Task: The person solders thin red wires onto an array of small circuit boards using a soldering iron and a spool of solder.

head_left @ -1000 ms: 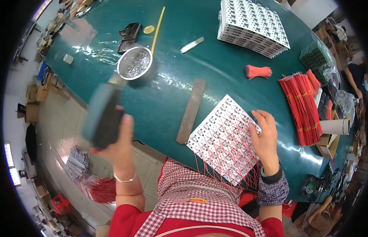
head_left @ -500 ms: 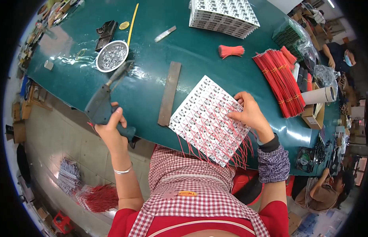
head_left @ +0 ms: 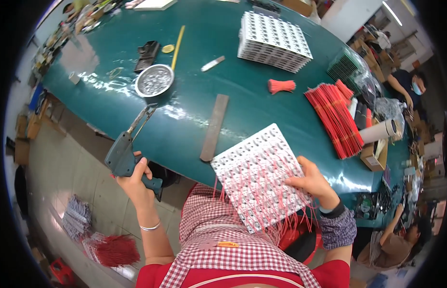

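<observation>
One head-worn fisheye view looks steeply down, close over the hands, with the green table curving toward twelve o'clock.

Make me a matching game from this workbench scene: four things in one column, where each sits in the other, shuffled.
Things:
1. soldering gun
2. white panel with red wires
3. round metal dish
4. stack of white panels

Places:
A. far side of the green table
B. under the right hand
C. gripped in the left hand
D. on the table beyond the gun's tip

Pairs: 1-C, 2-B, 3-D, 4-A
</observation>
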{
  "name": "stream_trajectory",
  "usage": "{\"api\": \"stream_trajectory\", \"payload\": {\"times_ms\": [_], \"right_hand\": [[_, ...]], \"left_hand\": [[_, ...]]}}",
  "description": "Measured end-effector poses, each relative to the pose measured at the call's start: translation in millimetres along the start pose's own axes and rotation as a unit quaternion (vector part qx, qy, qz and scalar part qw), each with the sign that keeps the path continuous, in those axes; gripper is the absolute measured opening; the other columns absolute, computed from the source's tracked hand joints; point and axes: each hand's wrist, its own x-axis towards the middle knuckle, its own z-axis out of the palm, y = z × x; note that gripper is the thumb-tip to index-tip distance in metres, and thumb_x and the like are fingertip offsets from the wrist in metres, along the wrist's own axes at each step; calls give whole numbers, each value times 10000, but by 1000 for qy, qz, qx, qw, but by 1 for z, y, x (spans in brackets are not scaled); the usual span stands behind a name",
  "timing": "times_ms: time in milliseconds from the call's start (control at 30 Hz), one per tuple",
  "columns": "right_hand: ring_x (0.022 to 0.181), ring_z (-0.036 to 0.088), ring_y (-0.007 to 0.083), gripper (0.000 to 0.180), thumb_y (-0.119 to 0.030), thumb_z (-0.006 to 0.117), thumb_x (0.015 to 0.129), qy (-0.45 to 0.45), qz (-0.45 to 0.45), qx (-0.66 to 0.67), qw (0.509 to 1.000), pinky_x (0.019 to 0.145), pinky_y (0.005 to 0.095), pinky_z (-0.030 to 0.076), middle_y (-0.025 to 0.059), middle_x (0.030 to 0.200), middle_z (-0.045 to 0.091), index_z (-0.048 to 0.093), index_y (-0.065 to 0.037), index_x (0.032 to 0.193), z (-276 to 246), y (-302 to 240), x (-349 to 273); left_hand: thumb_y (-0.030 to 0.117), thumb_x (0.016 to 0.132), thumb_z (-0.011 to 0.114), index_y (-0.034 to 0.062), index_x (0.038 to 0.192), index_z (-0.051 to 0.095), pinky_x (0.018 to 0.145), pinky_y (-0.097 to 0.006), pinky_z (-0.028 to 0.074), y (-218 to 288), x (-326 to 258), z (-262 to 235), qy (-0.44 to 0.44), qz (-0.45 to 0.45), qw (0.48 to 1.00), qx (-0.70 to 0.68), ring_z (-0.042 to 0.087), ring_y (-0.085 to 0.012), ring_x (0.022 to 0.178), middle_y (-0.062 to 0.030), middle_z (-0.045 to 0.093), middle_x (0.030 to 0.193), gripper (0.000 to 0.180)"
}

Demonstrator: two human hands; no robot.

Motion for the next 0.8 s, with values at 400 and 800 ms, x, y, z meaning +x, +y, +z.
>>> {"api": "stream_trajectory", "payload": {"times_ms": [400,800], "right_hand": [[1030,697,186,571,3,726,790,63,-109,100,987,929,319,544,124,1191,695,534,59,1324,-11,-65,-18],[941,696,203,315,17,701,902,-137,-112,363,915,834,356,577,135,1100,705,580,54,1191,303,-121,185]], "left_hand": [[-89,815,685,-79,1046,642,452,-261,408,13,18,-65,171,125,977,-29,537,-132,542,-106,635,844,235],[-65,876,671,-68,1093,671,529,-250,407,51,11,-174,428,279,859,46,487,-101,593,-20,536,727,217]]}}
